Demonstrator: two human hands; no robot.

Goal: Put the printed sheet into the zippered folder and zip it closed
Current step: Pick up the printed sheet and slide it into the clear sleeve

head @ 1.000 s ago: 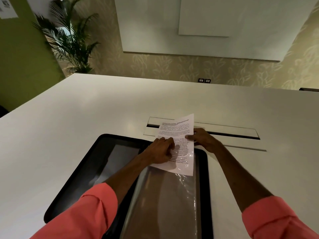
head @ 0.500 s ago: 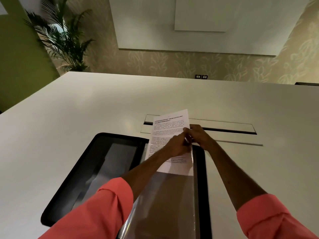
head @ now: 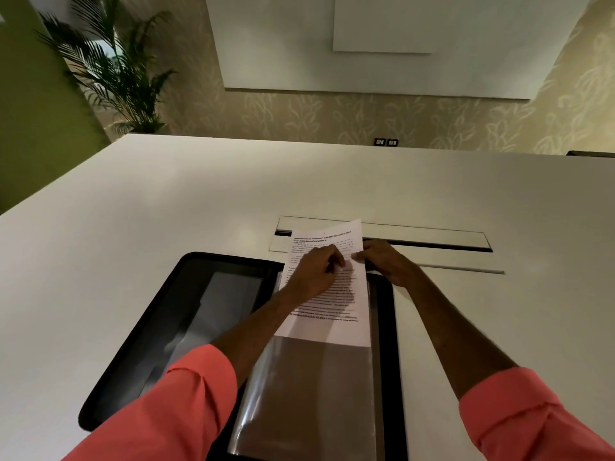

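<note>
A black zippered folder (head: 139, 344) lies open flat on the white table, with clear plastic sleeves (head: 309, 400) on its right half. The printed sheet (head: 336, 314) stands partly inside the top sleeve, its upper part sticking out past the folder's far edge. My left hand (head: 316, 274) rests on the sheet's face with fingers pinched near its right edge. My right hand (head: 386, 261) grips the sheet's right edge and the sleeve's top corner. The sheet's lower end is seen through the plastic.
A long cable slot with a flap (head: 426, 241) is set into the table (head: 166, 201) just beyond the folder. A potted palm (head: 113, 68) stands past the table's far left corner. A whiteboard (head: 382, 44) hangs on the patterned wall.
The sheet has slid down further into the sleeve. My left hand moved from the sheet's left side to its right edge, close to my right hand.
</note>
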